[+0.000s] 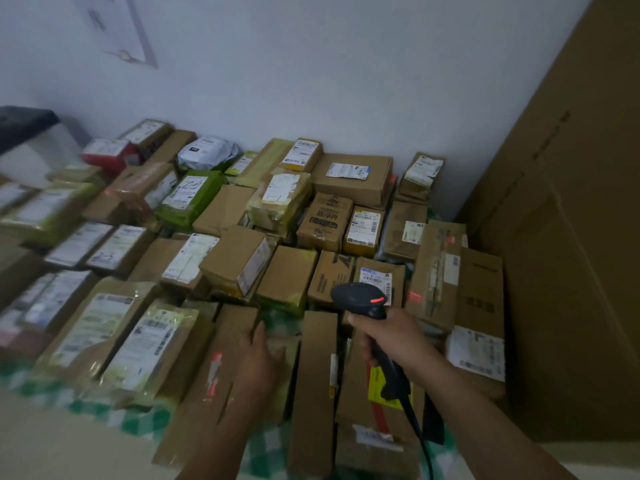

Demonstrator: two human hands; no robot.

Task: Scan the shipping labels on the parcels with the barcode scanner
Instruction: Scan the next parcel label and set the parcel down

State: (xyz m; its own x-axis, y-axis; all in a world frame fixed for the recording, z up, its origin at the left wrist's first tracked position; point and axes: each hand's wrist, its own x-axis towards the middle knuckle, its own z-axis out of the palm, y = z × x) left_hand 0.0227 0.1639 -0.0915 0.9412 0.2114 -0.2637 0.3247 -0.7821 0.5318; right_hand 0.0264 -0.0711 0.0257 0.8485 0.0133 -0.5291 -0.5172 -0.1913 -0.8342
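Note:
Several cardboard parcels with white shipping labels cover a green checked cloth (273, 441). My right hand (388, 336) grips the handle of a dark barcode scanner (360, 297), whose red light glows. The scanner's head hovers over a small brown parcel with a white label (375, 277). My left hand (258, 358) reaches forward with fingers extended, resting at the edge of a long flat brown parcel (214, 379) with red tape. A tall narrow parcel (317, 386) lies between my two hands. The scanner's black cable (420, 434) hangs down past my right forearm.
A very large brown carton (568, 237) leans against the wall on the right. A dark-topped white box (26, 147) stands at the far left. Green padded bags (190, 199) and a grey poly mailer (207, 152) lie among the parcels near the white wall.

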